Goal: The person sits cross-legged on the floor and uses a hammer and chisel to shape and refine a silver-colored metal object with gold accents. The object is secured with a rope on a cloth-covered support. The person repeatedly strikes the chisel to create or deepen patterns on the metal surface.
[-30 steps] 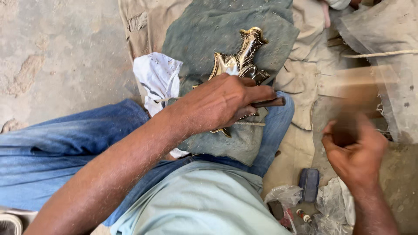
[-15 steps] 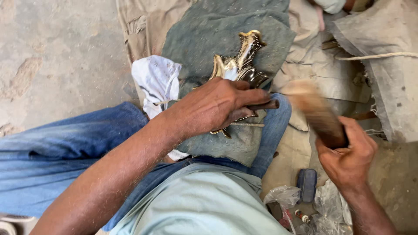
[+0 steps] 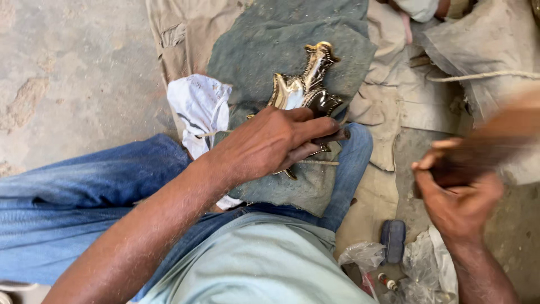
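A shiny brass ornament [image 3: 304, 84] with pointed, leaf-like edges lies on a grey-green cloth [image 3: 270, 45] over my blue-jeaned knee. My left hand [image 3: 270, 143] presses on its lower part and pinches a thin dark metal tool [image 3: 334, 137] against it. At the right, my right hand [image 3: 455, 197] grips the handle of a wooden mallet [image 3: 500, 135], blurred by motion and raised away from the ornament.
A crumpled white rag [image 3: 199, 107] lies left of the ornament. Beige cloth [image 3: 185, 28] and a rope [image 3: 484, 75] cover the ground beyond. A small dark block [image 3: 393, 239] and plastic bags [image 3: 427, 264] sit by my right hip. Bare concrete floor [image 3: 67, 73] is at left.
My right hand has swung the mallet: it was raised at the right, came in toward the tool, and is now back out at the right. My left hand has stayed on the ornament.
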